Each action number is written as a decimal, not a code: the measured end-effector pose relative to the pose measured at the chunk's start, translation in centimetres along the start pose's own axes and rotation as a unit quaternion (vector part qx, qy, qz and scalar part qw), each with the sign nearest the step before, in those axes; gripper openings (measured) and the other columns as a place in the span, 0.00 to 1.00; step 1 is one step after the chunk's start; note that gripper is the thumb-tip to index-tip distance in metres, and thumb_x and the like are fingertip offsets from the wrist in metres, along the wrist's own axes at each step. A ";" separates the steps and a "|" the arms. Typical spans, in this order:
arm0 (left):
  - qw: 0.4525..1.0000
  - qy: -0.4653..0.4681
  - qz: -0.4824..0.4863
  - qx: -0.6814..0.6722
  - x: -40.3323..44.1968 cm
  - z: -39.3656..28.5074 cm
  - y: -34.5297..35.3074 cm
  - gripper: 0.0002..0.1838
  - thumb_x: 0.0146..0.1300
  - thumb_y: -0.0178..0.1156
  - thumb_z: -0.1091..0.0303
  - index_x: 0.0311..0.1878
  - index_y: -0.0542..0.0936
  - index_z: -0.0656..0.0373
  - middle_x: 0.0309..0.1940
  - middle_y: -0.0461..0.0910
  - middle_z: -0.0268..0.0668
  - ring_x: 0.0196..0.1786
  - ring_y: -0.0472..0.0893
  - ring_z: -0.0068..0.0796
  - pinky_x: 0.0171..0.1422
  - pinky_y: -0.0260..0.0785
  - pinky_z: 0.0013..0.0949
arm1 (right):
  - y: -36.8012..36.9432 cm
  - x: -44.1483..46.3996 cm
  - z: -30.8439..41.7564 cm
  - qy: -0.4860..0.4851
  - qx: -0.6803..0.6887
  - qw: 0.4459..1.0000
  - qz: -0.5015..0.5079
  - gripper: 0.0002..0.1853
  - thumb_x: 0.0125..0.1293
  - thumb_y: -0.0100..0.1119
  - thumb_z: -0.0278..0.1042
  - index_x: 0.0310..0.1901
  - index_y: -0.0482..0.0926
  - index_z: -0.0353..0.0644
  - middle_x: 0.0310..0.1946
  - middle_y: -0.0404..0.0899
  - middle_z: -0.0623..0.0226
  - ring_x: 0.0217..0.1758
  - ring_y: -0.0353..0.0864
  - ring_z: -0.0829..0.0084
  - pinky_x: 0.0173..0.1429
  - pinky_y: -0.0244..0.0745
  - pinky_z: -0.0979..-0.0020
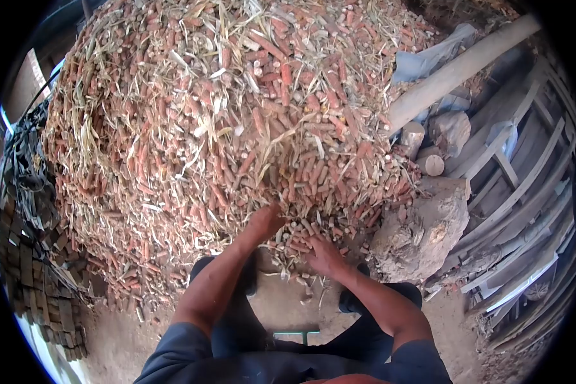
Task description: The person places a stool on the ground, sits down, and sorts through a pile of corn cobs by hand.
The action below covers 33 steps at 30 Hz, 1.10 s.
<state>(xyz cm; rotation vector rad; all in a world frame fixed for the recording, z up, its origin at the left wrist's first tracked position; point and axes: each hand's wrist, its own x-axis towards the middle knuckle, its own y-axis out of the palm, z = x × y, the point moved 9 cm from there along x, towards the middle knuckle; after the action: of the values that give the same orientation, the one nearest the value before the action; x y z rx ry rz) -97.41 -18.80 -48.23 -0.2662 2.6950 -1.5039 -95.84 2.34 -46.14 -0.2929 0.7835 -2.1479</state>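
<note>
A large heap of reddish corn cobs [224, 128] mixed with pale dry husks fills the middle of the head view. At its lower edge, my left hand [267, 223] reaches into the cobs, its fingers hidden among them. Just to the right, my right hand [325, 257] rests on a small cluster of cobs [296, 238], fingers partly spread and pointing up and left. A narrow gap with cobs lies between the two hands. Whether the left hand holds a cob cannot be made out.
A large rough stump [422, 230] stands right of my legs. Beyond it are cut logs [432, 164], a long plank [461, 70] and a wooden lattice [525, 147]. Stacked bricks [38, 281] and dark tangled material [29, 166] lie at the left.
</note>
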 end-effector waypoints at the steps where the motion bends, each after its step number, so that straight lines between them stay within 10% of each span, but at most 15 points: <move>1: 0.999 0.022 -0.021 -0.012 -0.1 -0.5 -0.6 0.24 0.63 0.72 0.53 0.54 0.78 0.59 0.38 0.86 0.57 0.46 0.85 0.63 0.50 0.78 0.57 | -0.2 0.2 0.1 -0.040 -0.039 0.998 -0.019 0.25 0.66 0.65 0.34 0.63 0.77 0.32 0.65 0.79 0.49 0.70 0.75 0.49 0.79 0.56 0.53; 2: 0.998 0.045 -0.042 -0.023 -0.2 -0.7 -0.9 0.24 0.63 0.72 0.54 0.53 0.78 0.59 0.38 0.85 0.57 0.46 0.85 0.63 0.49 0.78 0.57 | -0.5 0.2 1.0 -0.081 -0.077 0.993 -0.038 0.27 0.62 0.68 0.33 0.63 0.78 0.33 0.63 0.76 0.38 0.64 0.78 0.38 0.67 0.75 0.50; 7: 0.999 0.035 -0.030 0.001 0.0 -0.8 -1.0 0.23 0.63 0.72 0.53 0.51 0.81 0.60 0.37 0.85 0.56 0.45 0.85 0.62 0.49 0.77 0.58 | -0.8 0.2 2.2 -0.050 -0.075 0.996 -0.009 0.26 0.68 0.62 0.28 0.66 0.74 0.30 0.66 0.81 0.56 0.77 0.72 0.58 0.88 0.51 0.56; 15: 0.999 0.047 -0.009 -0.023 -1.1 -2.4 -2.1 0.21 0.67 0.66 0.53 0.46 0.83 0.65 0.39 0.85 0.59 0.48 0.85 0.63 0.53 0.78 0.58 | -0.4 0.3 -0.1 -0.075 -0.032 0.995 -0.060 0.31 0.63 0.71 0.34 0.67 0.76 0.35 0.58 0.80 0.42 0.62 0.79 0.42 0.67 0.74 0.52; 24: 0.997 0.053 0.059 -0.018 -3.1 -5.7 -1.7 0.25 0.69 0.68 0.57 0.62 0.78 0.61 0.50 0.85 0.53 0.55 0.85 0.55 0.60 0.76 0.54 | -0.1 3.4 -6.3 -0.014 -0.089 0.993 -0.081 0.25 0.62 0.74 0.31 0.60 0.80 0.36 0.42 0.83 0.52 0.48 0.89 0.57 0.54 0.81 0.58; 26: 0.996 0.082 0.043 -0.015 -3.7 -5.7 -1.0 0.25 0.69 0.68 0.56 0.61 0.78 0.63 0.47 0.84 0.53 0.53 0.85 0.57 0.57 0.77 0.53 | -0.9 4.3 -7.4 0.036 -0.067 0.994 -0.077 0.30 0.64 0.72 0.36 0.64 0.76 0.31 0.57 0.80 0.41 0.58 0.82 0.42 0.61 0.77 0.53; 33: 0.991 0.108 0.050 -0.068 -6.3 -8.8 -4.3 0.28 0.64 0.71 0.64 0.63 0.74 0.65 0.43 0.81 0.53 0.44 0.84 0.57 0.49 0.78 0.50 | 0.2 14.4 -11.7 0.084 -0.085 0.974 -0.195 0.47 0.60 0.73 0.50 0.73 0.63 0.28 0.66 0.72 0.31 0.69 0.74 0.38 0.73 0.71 0.50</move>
<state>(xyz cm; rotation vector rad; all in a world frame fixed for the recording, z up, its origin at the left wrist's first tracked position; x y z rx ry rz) -91.71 -12.55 -40.19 0.0298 2.9331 -1.3973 -110.24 -3.69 -56.20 -0.3839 1.0825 -2.5010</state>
